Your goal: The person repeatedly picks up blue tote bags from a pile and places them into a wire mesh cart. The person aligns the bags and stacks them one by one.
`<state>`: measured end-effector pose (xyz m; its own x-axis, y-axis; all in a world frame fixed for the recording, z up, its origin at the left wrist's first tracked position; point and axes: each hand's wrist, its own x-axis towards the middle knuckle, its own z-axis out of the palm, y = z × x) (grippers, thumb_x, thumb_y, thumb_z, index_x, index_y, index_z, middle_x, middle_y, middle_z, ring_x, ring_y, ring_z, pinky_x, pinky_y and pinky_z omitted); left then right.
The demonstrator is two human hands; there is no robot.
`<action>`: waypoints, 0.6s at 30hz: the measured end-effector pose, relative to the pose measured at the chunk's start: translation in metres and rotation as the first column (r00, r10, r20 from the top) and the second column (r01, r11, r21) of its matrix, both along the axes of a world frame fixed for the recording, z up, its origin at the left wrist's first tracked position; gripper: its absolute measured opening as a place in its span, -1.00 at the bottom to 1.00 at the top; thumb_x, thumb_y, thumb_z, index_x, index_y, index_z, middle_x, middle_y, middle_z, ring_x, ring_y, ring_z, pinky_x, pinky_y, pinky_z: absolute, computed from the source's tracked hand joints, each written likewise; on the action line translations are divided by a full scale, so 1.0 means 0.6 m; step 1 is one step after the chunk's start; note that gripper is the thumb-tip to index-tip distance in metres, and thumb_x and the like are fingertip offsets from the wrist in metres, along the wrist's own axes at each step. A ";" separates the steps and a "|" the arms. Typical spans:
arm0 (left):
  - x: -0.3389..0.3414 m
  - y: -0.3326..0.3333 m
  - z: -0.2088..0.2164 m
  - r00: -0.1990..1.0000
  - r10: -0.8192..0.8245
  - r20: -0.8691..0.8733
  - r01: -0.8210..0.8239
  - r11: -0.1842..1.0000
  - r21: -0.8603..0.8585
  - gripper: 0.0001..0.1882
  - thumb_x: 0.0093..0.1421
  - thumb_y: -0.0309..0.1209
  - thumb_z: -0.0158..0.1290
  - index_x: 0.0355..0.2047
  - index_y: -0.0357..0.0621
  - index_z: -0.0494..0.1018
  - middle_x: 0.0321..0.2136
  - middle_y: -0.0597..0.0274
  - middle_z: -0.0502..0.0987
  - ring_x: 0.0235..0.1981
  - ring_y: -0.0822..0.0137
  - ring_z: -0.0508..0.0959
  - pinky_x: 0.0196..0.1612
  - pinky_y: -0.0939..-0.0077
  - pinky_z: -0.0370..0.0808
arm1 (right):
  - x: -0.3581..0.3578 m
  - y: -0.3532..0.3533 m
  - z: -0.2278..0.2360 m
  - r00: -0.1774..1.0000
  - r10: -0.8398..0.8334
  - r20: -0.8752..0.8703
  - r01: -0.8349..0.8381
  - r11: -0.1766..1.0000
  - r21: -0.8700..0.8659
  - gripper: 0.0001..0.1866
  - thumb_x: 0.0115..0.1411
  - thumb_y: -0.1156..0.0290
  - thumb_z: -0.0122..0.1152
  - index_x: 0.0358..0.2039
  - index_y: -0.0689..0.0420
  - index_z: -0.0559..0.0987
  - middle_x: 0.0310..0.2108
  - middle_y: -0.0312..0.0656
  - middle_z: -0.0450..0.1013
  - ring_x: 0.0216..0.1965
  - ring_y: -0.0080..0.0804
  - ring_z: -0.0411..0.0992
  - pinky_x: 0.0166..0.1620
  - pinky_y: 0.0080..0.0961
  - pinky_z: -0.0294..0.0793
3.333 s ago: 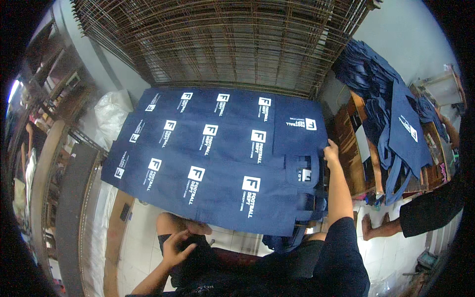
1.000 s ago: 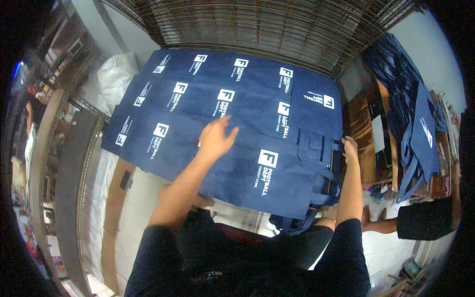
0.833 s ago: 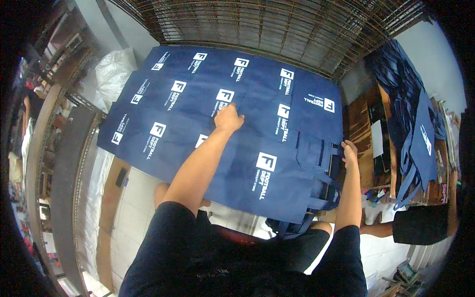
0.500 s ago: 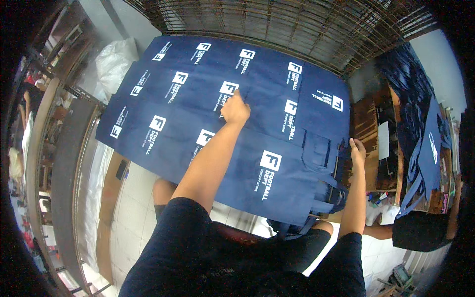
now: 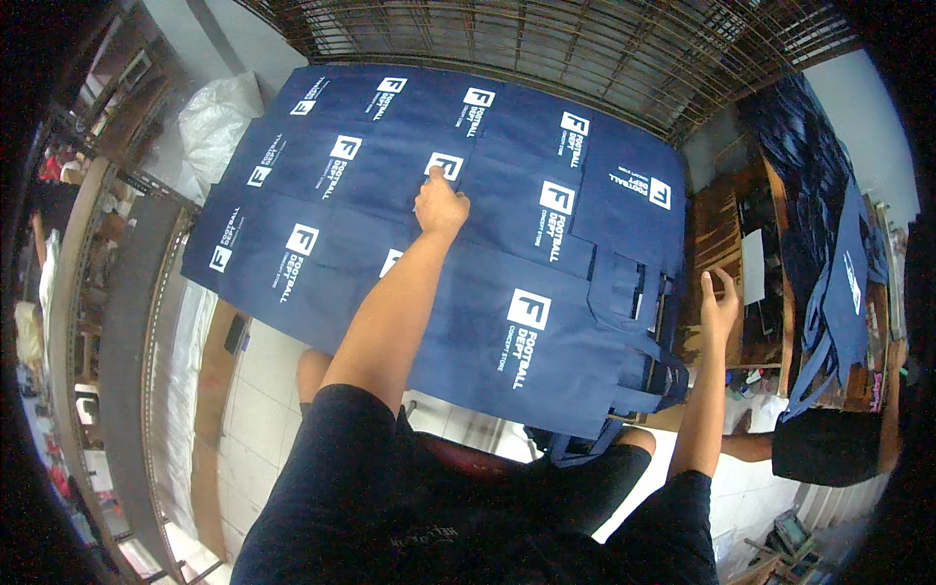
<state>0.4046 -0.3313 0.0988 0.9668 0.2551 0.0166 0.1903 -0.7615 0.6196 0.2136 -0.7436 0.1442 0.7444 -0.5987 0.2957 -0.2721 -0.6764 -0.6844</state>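
Dark blue fabric tote bags point(image 5: 458, 341) with white prints lie flat and overlapping across the surface before me. Blue straps point(image 5: 604, 292) stick out at their right side, and some hang at the near right corner. My left hand point(image 5: 442, 207) rests on the middle of the bags, fingers curled together by a white print. Whether it pinches any fabric is hidden. Off the right edge of the bags, my right hand point(image 5: 720, 310) is raised with thumb and fingers apart, nothing visible between them.
A metal wire rack point(image 5: 546, 49) stands along the far side. On the right, more blue bags point(image 5: 843, 283) hang over a wooden cabinet point(image 5: 717, 224), beside another person's dark sleeve point(image 5: 824, 451). A white plastic sack point(image 5: 219, 127) and a shelf point(image 5: 146, 322) are on the left.
My left hand has shifted slightly left over the bags. The right hand has moved a little right, away from the straps, with its fingers more spread.
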 end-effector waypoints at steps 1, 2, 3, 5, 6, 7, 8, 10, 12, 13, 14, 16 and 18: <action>-0.002 0.001 0.004 1.000 -0.001 -0.002 0.001 1.000 -0.001 -0.44 -0.06 -0.43 0.12 0.00 -0.20 0.25 -0.26 -0.14 0.52 -0.17 -0.10 0.53 -0.08 0.14 0.46 | -0.003 0.005 0.002 1.000 -0.003 0.008 0.003 1.000 -0.012 -0.57 0.12 0.18 0.19 -0.12 0.26 0.50 -0.08 -0.03 0.44 0.01 -0.20 0.35 0.09 -0.36 0.24; -0.004 0.003 0.008 1.000 0.003 -0.006 -0.003 1.000 -0.004 -0.44 -0.06 -0.43 0.12 -0.01 -0.19 0.26 -0.26 -0.13 0.52 -0.17 -0.09 0.53 -0.08 0.14 0.46 | -0.007 0.012 0.006 1.000 -0.006 0.015 0.006 1.000 -0.025 -0.57 0.12 0.18 0.19 -0.12 0.26 0.50 -0.09 -0.03 0.44 0.01 -0.20 0.35 0.08 -0.36 0.24; -0.004 0.006 0.013 1.000 0.005 -0.009 -0.005 1.000 -0.006 -0.45 -0.06 -0.43 0.12 -0.01 -0.19 0.26 -0.26 -0.13 0.52 -0.17 -0.09 0.52 -0.08 0.14 0.46 | -0.011 0.017 0.010 1.000 -0.010 0.023 0.011 0.999 -0.037 -0.57 0.12 0.18 0.19 -0.12 0.26 0.50 -0.09 -0.03 0.44 0.00 -0.21 0.35 0.08 -0.37 0.24; -0.003 0.009 0.011 1.000 0.011 0.001 -0.011 1.000 0.003 -0.45 -0.07 -0.42 0.12 -0.02 -0.18 0.27 -0.29 -0.08 0.54 -0.18 -0.05 0.53 -0.09 0.15 0.46 | -0.019 0.018 0.014 0.999 0.014 0.030 -0.012 0.999 -0.038 -0.59 0.12 0.20 0.20 -0.14 0.25 0.51 -0.09 -0.04 0.44 -0.01 -0.21 0.35 0.07 -0.36 0.25; 0.000 0.012 0.002 1.000 0.012 0.012 -0.012 1.000 0.015 -0.45 -0.07 -0.41 0.13 -0.02 -0.16 0.28 -0.31 -0.04 0.55 -0.19 -0.02 0.54 -0.09 0.16 0.45 | -0.026 0.018 0.017 0.999 0.021 0.034 -0.020 0.999 -0.038 -0.61 0.12 0.22 0.21 -0.14 0.25 0.51 -0.10 -0.05 0.43 -0.01 -0.20 0.35 0.07 -0.36 0.25; 0.001 0.009 0.003 1.000 0.010 0.023 -0.010 1.000 0.028 -0.45 -0.07 -0.40 0.13 -0.02 -0.15 0.28 -0.34 0.00 0.57 -0.21 0.00 0.55 -0.09 0.17 0.45 | -0.035 0.022 0.022 0.998 0.023 0.056 -0.019 0.997 -0.071 -0.62 0.12 0.24 0.21 -0.15 0.25 0.51 -0.10 -0.06 0.43 -0.02 -0.21 0.35 0.07 -0.36 0.25; 0.002 0.004 0.004 1.000 -0.001 -0.001 0.001 0.999 0.043 -0.42 -0.08 -0.34 0.16 0.00 -0.13 0.28 -0.33 -0.01 0.56 -0.19 0.00 0.55 -0.09 0.16 0.45 | -0.049 0.029 0.027 0.997 0.020 0.078 -0.012 0.995 -0.104 -0.64 0.11 0.26 0.22 -0.16 0.24 0.52 -0.11 -0.07 0.43 -0.02 -0.21 0.35 0.07 -0.37 0.25; -0.001 -0.004 0.013 0.999 -0.037 -0.001 0.037 0.999 0.029 -0.42 -0.09 -0.31 0.19 -0.03 -0.16 0.29 -0.28 -0.05 0.54 -0.18 -0.05 0.53 -0.11 0.14 0.46 | -0.085 0.052 0.046 0.984 0.084 0.157 -0.050 0.977 -0.207 -0.70 0.10 0.35 0.22 -0.19 0.24 0.52 -0.12 -0.09 0.41 -0.04 -0.21 0.36 0.06 -0.37 0.26; -0.009 -0.003 0.017 0.995 -0.011 0.096 0.001 0.995 0.100 -0.35 -0.13 -0.23 0.24 -0.03 -0.16 0.29 -0.25 -0.05 0.50 -0.19 -0.08 0.52 -0.14 0.12 0.45 | -0.123 0.105 0.085 0.964 0.144 0.224 -0.094 0.970 -0.223 -0.72 0.06 0.43 0.22 -0.20 0.24 0.53 -0.16 -0.08 0.43 -0.07 -0.21 0.38 0.00 -0.37 0.32; -0.019 0.011 0.022 0.968 -0.037 0.247 0.020 0.997 0.068 -0.33 -0.14 -0.19 0.25 -0.02 -0.15 0.29 -0.24 -0.03 0.48 -0.17 -0.05 0.50 -0.12 0.14 0.44 | -0.145 0.126 0.102 0.954 0.165 0.251 -0.103 0.965 -0.242 -0.74 0.04 0.46 0.22 -0.22 0.24 0.53 -0.17 -0.08 0.43 -0.09 -0.20 0.39 -0.03 -0.37 0.34; -0.020 0.040 0.013 0.913 -0.068 0.401 0.058 0.998 0.037 -0.35 -0.13 -0.17 0.25 -0.03 -0.12 0.32 -0.22 -0.02 0.48 -0.13 -0.02 0.48 -0.09 0.18 0.41 | -0.161 0.139 0.116 0.935 0.197 0.295 -0.101 0.945 -0.310 -0.75 0.02 0.49 0.23 -0.24 0.23 0.53 -0.19 -0.07 0.44 -0.11 -0.20 0.40 -0.05 -0.38 0.36; -0.044 0.040 0.053 0.855 -0.148 0.497 0.099 0.987 0.124 -0.36 -0.09 -0.18 0.24 0.00 -0.10 0.33 -0.17 0.01 0.47 -0.14 0.05 0.48 -0.09 0.25 0.41 | -0.205 0.132 0.164 0.913 0.198 0.357 0.021 0.850 -0.526 -0.77 -0.03 0.55 0.24 -0.29 0.22 0.52 -0.24 -0.05 0.45 -0.19 -0.18 0.41 -0.09 -0.39 0.36; -0.067 0.038 0.077 0.839 -0.176 0.514 0.217 0.976 -0.021 -0.35 -0.06 -0.25 0.24 0.06 -0.08 0.31 -0.30 0.12 0.46 -0.29 0.21 0.49 -0.17 0.39 0.41 | -0.237 0.082 0.197 0.889 0.063 0.454 0.255 0.755 -0.604 -0.78 -0.04 0.58 0.23 -0.30 0.20 0.53 -0.28 -0.10 0.46 -0.23 -0.19 0.41 -0.11 -0.37 0.34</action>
<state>0.3642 -0.3085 0.1449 0.8585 0.0811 0.5063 -0.3145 -0.6966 0.6448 0.0717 -0.6944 0.2622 0.3965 -0.2128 0.8930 -0.1537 -0.9744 -0.1639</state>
